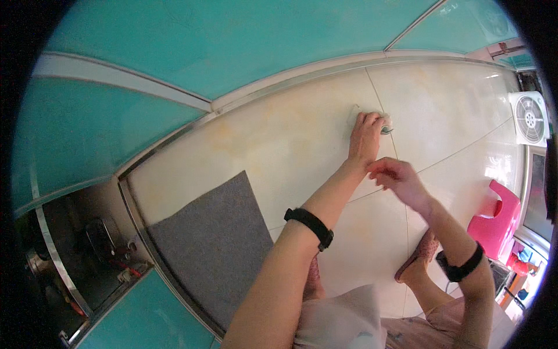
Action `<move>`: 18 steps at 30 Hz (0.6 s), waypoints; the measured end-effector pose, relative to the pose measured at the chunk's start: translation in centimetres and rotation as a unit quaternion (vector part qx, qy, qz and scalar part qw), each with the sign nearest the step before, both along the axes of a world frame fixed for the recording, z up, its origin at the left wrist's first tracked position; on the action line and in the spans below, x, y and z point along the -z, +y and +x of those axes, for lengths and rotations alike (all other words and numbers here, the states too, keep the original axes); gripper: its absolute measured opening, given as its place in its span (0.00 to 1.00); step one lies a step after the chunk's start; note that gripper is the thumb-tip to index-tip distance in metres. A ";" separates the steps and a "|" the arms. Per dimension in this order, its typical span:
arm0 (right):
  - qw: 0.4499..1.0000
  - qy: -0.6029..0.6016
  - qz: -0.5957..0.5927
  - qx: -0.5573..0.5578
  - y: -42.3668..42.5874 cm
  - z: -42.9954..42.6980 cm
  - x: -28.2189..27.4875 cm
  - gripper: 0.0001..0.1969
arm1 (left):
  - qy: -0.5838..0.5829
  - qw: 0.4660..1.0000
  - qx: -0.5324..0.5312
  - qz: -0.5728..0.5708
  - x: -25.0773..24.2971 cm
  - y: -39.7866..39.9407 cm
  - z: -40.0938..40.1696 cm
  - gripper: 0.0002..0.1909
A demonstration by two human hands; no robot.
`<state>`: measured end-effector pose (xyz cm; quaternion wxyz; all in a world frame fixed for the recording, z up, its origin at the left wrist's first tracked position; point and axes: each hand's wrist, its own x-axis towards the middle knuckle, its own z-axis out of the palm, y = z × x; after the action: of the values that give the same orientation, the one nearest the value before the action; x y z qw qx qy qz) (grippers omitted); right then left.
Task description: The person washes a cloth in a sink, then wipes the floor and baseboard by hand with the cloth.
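My left hand [365, 133] is down at the tiled floor [296, 148], its fingers bent over a small crumpled pale thing [386, 122] with a dark green edge. A whitish, see-through part shows at the far left side of the fingers. The hand hides most of the thing, so I cannot tell whether it is a wrapper or a cloth. Beside my left wrist hangs my right hand [399, 179], fingers loosely curled, with nothing seen in it. Its fingertips overlap the left wrist in view; whether they touch is unclear. Each forearm wears a black strap.
Teal cabinet doors [209, 43] run along the far side and left. A grey mat [213, 244] lies left of my legs. Inside an open cabinet [96, 244] are dark items. A pink plastic stool [497, 222] and a white fan [529, 118] stand at the right.
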<state>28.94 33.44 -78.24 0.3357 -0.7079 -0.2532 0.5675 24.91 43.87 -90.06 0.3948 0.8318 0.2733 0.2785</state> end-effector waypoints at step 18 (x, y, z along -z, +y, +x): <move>0.998 -0.018 -0.018 -0.059 1.1 0.0 0.7 0.08 | 0.068 0.996 -0.054 0.026 0.4 1.4 -10.4 0.17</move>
<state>28.92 34.52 -78.94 0.2839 -0.7079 -0.2907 0.5778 14.46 45.23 -90.41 0.3381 0.8426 0.3369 0.2494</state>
